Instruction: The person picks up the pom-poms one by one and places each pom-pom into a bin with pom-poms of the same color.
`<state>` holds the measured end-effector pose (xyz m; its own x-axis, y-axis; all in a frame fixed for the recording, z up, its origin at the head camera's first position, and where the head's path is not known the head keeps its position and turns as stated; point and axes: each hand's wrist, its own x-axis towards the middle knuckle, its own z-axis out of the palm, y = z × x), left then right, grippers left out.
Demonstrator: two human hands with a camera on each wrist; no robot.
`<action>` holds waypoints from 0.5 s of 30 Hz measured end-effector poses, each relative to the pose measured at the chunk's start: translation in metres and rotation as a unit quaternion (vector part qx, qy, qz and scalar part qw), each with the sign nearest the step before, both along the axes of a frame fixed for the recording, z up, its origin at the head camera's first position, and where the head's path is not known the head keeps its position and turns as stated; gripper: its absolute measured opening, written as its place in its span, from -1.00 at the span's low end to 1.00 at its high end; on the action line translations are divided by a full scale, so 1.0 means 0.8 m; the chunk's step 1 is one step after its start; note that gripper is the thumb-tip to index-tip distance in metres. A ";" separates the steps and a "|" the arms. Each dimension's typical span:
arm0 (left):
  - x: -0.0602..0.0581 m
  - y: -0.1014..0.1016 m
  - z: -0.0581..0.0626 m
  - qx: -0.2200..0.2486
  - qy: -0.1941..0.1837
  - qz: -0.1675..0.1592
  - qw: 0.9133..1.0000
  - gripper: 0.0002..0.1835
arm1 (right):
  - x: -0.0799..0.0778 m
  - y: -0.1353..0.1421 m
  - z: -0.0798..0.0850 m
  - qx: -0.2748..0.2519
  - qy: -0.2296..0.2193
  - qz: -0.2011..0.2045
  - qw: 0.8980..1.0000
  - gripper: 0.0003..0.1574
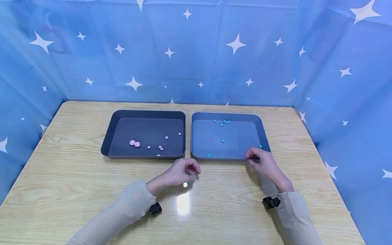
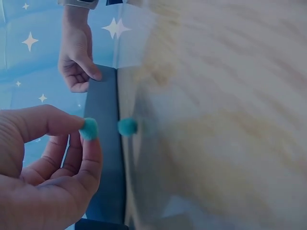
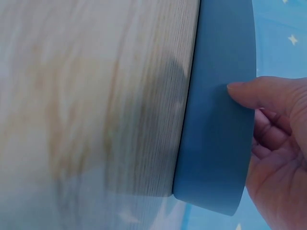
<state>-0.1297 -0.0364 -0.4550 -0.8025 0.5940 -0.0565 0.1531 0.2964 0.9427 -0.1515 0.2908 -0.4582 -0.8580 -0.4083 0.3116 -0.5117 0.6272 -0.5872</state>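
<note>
My left hand (image 1: pixel 180 172) pinches a small teal pom-pom (image 2: pixel 89 129) between thumb and fingertip, in front of the gap between the trays. Just beyond it in the left wrist view, a second teal pom-pom (image 2: pixel 127 126) lies on the table by the blue tray's front wall. At that blue tray (image 1: pixel 229 134), my right hand (image 1: pixel 265 162) grips the near rim toward the right corner. Its thumb (image 3: pixel 242 93) presses the outer wall, with the other fingers curled inside. Several teal pom-poms (image 1: pixel 223 141) are spread over the tray's floor.
A dark tray (image 1: pixel 121 131) stands to the left of the blue one, holding several pink pom-poms (image 1: pixel 137 144) of two sizes. Both rest on a wooden table (image 1: pixel 72 160). A blue curtain with white stars (image 1: pixel 200 44) hangs behind and along both sides.
</note>
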 end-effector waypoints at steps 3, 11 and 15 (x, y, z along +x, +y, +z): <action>0.000 0.003 0.003 0.005 0.003 -0.003 1.000 -0.70 | 0.000 0.000 0.001 0.001 -0.005 -0.002 1.000 -0.73; -0.005 0.009 0.009 0.029 -0.022 -0.006 0.999 -0.71 | 0.001 -0.001 0.003 0.003 -0.014 -0.006 1.000 -0.73; -0.009 0.012 0.017 0.040 -0.030 -0.004 0.999 -0.71 | 0.001 -0.001 0.002 0.004 -0.016 -0.006 1.000 -0.73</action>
